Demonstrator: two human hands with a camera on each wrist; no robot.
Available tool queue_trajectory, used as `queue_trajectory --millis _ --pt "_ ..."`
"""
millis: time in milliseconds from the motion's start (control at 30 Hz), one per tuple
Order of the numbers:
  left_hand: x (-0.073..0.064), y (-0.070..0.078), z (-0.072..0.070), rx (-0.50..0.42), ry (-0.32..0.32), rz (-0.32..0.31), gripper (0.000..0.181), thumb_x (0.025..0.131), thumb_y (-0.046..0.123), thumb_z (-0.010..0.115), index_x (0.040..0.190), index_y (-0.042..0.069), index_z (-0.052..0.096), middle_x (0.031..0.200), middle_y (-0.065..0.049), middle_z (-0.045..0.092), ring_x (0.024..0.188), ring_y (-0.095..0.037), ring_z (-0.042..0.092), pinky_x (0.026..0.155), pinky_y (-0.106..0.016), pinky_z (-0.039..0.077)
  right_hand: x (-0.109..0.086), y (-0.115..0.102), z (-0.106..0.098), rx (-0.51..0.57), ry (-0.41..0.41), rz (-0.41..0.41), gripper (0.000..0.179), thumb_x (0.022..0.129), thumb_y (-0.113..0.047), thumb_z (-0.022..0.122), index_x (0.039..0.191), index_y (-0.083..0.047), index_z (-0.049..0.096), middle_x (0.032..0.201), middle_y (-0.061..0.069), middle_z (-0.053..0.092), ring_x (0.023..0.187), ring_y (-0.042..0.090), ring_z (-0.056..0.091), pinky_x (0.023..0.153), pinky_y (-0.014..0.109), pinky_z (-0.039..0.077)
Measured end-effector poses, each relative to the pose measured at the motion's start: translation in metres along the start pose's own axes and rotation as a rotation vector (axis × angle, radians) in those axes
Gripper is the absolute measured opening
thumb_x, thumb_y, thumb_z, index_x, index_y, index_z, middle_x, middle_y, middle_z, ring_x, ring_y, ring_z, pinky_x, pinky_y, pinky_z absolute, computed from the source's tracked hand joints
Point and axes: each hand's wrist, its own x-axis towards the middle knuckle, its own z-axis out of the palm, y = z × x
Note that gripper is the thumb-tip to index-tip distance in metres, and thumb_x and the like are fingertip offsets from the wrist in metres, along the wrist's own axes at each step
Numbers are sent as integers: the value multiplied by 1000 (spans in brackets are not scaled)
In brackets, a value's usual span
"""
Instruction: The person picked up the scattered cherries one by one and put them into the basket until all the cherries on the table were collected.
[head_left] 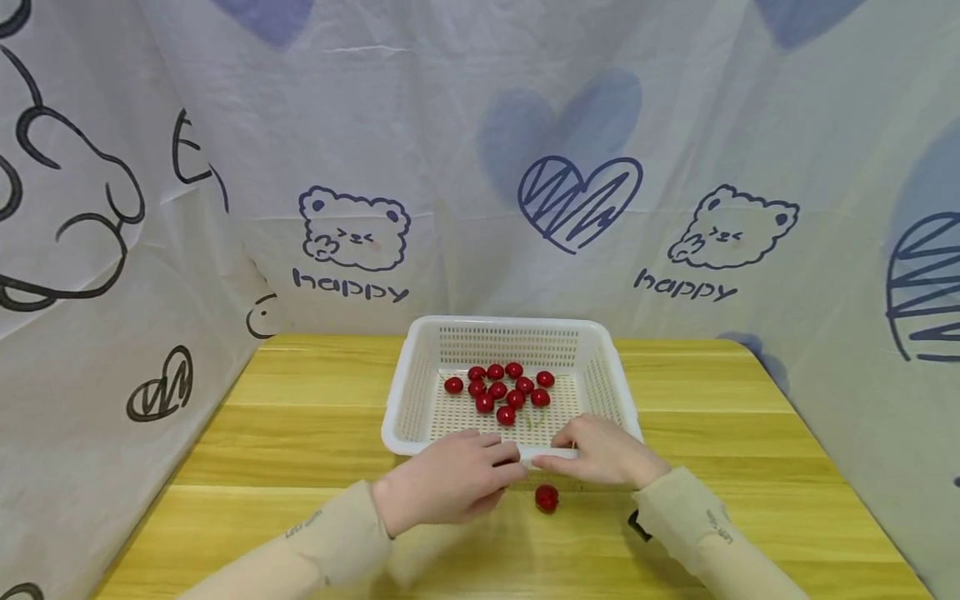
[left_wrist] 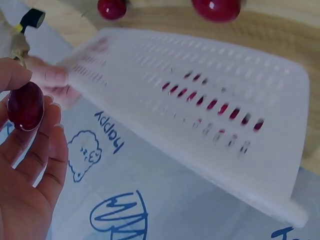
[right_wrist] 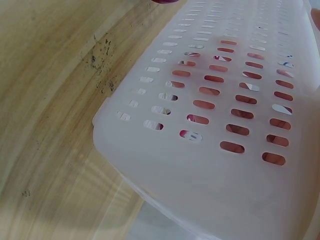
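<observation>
In the left wrist view my left hand [left_wrist: 32, 165] pinches a dark red cherry [left_wrist: 26, 106] between thumb and fingers. From the head view, that left hand [head_left: 461, 475] is over the near side of a white perforated basket [head_left: 397, 408], its cherry hidden. My right hand [head_left: 603, 450] grips the basket's near rim, fingers inside and thumb along the outer side. Through the slots of the wall [right_wrist: 165, 165], the right wrist view shows parts of those fingers. Several red cherries [head_left: 497, 389] lie in the basket, with pale green stems [head_left: 534, 421] near the right hand.
Just in front of the basket, one cherry [head_left: 547, 498] lies on the wooden table [head_left: 300, 433]. Two table cherries, a smaller one [left_wrist: 112, 8] and a larger one [left_wrist: 216, 7], appear in the left wrist view. A printed cloth [head_left: 465, 275] hangs behind the table.
</observation>
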Motion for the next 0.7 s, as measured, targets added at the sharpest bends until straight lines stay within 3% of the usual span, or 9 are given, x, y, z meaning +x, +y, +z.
queue_trajectory --millis 133,400,700 --pt "4 -6 -6 -6 18 -7 27 93 25 68 120 23 63 101 10 66 87 -8 60 78 -22 52 0 1 1 -10 10 -6 49 92 -65 59 60 -28 57 49 -17 38 45 -2 32 46 18 30" --pt "12 -23 -17 -7 99 -33 22 92 23 71 113 21 65 102 8 67 87 -9 63 77 -21 54 1 1 0 -3 2 -16 53 93 -64 59 55 -28 47 47 -18 32 44 -1 28 46 18 26" --pt "23 -47 -26 -14 149 -93 28 89 20 74 117 19 68 106 5 69 89 -13 65 79 -25 57 1 1 0 -21 2 -23 51 92 -64 59 58 -27 55 49 -18 34 46 -1 30 47 19 28"
